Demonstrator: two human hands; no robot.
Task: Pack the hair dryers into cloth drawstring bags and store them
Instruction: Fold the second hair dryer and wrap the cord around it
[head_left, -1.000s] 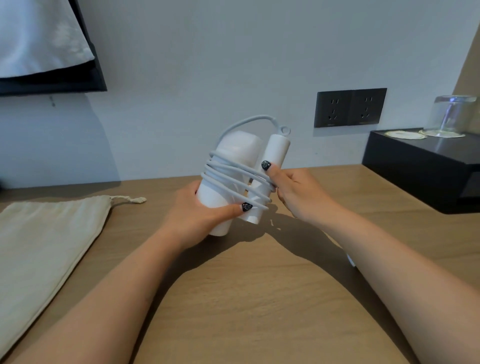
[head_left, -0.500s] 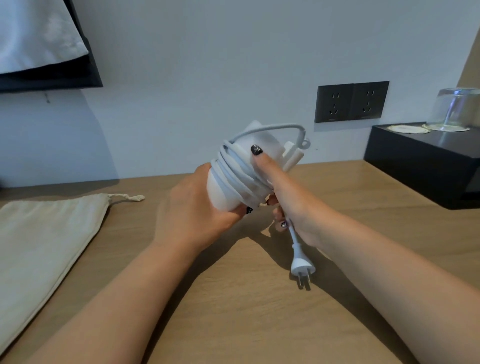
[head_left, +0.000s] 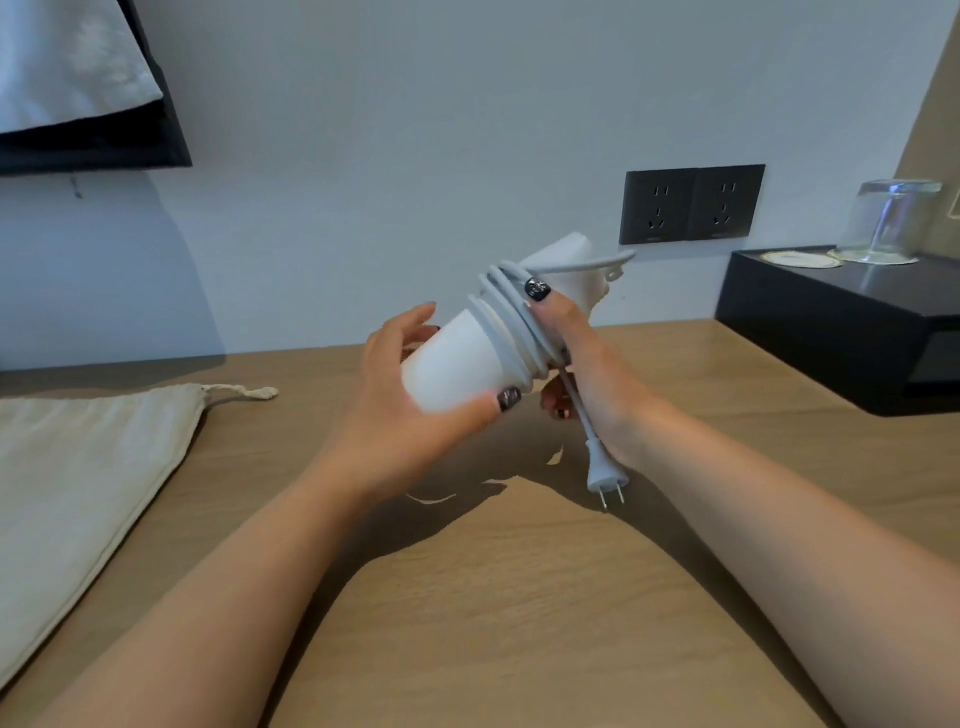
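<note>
A white hair dryer (head_left: 457, 364) with its grey cord wound round the body is held tilted above the wooden table (head_left: 519, 597). My left hand (head_left: 400, 410) cups its lower barrel end, thumb curled on the front. My right hand (head_left: 587, 374) grips the wrapped middle, thumb pressing the coils. The cord's white plug (head_left: 602, 473) dangles below my right hand. A beige cloth drawstring bag (head_left: 78, 483) lies flat on the table at the left, apart from both hands.
A black box (head_left: 841, 327) stands at the right against the wall, with an upturned glass (head_left: 888, 221) and a coaster on top. Two dark wall sockets (head_left: 691, 203) sit behind the dryer. A dark panel with white cloth hangs at upper left.
The dryer has tipped from upright to lying slanted, barrel end toward my left hand. My right hand moved onto the coils and the plug now hangs free below it.
</note>
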